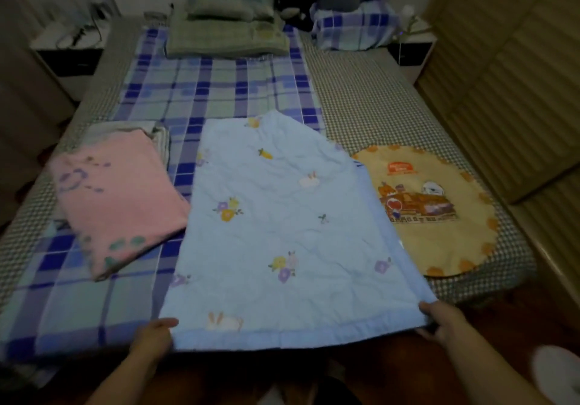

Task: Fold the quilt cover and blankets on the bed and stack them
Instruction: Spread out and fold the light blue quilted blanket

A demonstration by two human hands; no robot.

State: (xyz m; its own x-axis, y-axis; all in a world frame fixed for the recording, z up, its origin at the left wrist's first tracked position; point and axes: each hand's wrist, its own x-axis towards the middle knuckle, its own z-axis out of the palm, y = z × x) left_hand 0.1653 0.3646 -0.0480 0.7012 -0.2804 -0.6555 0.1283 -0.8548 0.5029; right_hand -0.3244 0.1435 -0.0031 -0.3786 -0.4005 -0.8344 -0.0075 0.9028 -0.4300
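A light blue quilted blanket (282,232) with rabbit and flower prints lies spread over the near half of the bed. My left hand (155,335) grips its near left corner, thumb on top. My right hand (442,320) grips its near right corner. A folded pink blanket (119,197) lies to the left, on top of a folded whitish cloth (158,136). A round yellow mat (436,210) with a cartoon print lies to the right, partly under the blue blanket's edge.
A blue plaid sheet (213,90) covers the checked mattress (370,100). Green pillows (229,25) are stacked at the head, with a plaid bundle (354,28) and dark items beside them. Nightstands (69,50) flank the bed. A wardrobe (508,75) stands right.
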